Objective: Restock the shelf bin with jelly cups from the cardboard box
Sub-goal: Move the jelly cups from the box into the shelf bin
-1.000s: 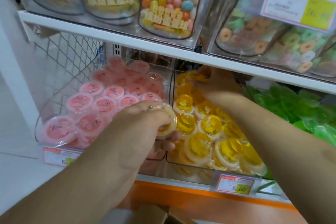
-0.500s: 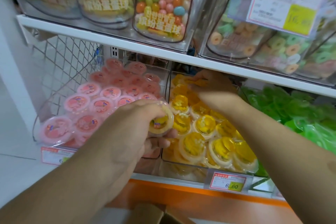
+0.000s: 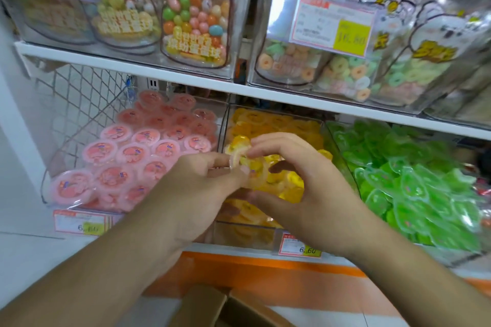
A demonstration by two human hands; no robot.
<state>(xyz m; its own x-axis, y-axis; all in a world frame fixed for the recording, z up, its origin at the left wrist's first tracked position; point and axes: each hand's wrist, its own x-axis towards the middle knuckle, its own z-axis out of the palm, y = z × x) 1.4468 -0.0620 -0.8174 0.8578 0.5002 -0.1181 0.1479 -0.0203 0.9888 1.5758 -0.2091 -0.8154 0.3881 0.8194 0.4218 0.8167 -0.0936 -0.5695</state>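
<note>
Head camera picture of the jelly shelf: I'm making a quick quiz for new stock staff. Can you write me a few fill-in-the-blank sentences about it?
1. The left hand and right hand meet over the bin of ____ jelly cups.
2. The bin to the left of it holds ____ jelly cups.
3. The bin to the right of it holds ____ jellies.
4. The price tag under the middle bin reads ____.

Missing words: yellow; pink; green; 6.60

You are looking at three bins on the lower shelf: one of pink cups (image 3: 127, 156), one of yellow cups (image 3: 273, 125), one of green sweets (image 3: 414, 180); two hands are meeting over one yellow cup (image 3: 247, 164), and three orange-edged price tags (image 3: 301, 245) are showing
</note>
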